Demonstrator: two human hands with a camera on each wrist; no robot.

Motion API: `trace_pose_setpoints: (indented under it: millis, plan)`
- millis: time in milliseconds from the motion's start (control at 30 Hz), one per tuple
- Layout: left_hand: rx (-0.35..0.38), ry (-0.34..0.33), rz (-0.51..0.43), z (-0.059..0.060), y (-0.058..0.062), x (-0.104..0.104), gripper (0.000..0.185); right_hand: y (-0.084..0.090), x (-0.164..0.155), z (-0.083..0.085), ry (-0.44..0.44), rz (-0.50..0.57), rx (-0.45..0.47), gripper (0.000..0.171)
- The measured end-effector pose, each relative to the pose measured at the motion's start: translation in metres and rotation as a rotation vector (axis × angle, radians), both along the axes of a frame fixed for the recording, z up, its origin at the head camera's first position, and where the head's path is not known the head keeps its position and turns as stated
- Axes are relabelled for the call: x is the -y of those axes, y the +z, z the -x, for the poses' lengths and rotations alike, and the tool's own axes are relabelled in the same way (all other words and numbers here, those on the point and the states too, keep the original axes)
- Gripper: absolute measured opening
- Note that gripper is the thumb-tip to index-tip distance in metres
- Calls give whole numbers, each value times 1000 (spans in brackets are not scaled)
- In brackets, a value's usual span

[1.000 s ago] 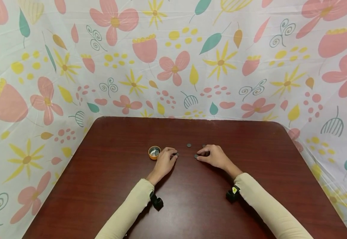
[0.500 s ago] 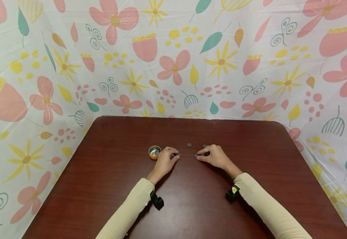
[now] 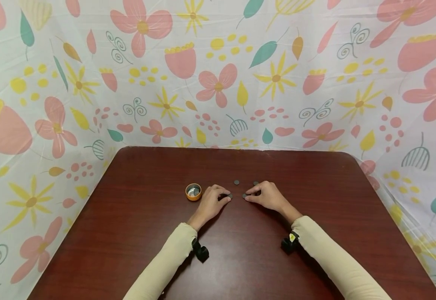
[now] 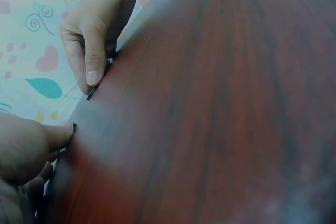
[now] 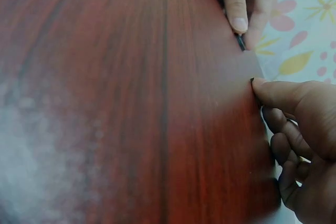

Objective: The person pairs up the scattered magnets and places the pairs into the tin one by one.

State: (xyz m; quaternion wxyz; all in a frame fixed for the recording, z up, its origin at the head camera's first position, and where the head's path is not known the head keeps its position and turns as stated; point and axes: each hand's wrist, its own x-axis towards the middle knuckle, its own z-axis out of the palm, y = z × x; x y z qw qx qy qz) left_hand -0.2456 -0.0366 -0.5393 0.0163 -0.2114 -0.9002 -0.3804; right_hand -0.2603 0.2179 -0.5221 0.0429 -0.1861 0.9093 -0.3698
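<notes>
In the head view my left hand (image 3: 210, 203) pinches a small dark disc (image 3: 230, 196) between thumb and fingertips, low over the table. Facing it, my right hand (image 3: 271, 197) has a second disc (image 3: 244, 196) between thumb and fingers. A short gap separates the two discs. Both wrist views show them edge-on as thin black pieces, the left hand's disc (image 4: 74, 126) right at the thumb tip. Just beyond the hands lie a loose disc (image 3: 236, 182) and another disc (image 3: 255, 183), the latter close to the right fingers.
A small round tin (image 3: 193, 199) with an orange outside and a silvery inside stands left of the left hand; its contents are too small to make out. Around the brown wooden table (image 3: 158, 166) hangs a flowered cloth (image 3: 218, 50).
My left hand has moved right with its disc, away from the tin and closer to the right hand's disc. The right hand stays almost in place.
</notes>
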Motion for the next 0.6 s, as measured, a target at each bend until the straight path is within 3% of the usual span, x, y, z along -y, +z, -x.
trace_pose_setpoints:
  millis: [600]
  plan:
    - [-25,-14,15,4,-2,-9,23,3,15,-3,36,-1,-31,17]
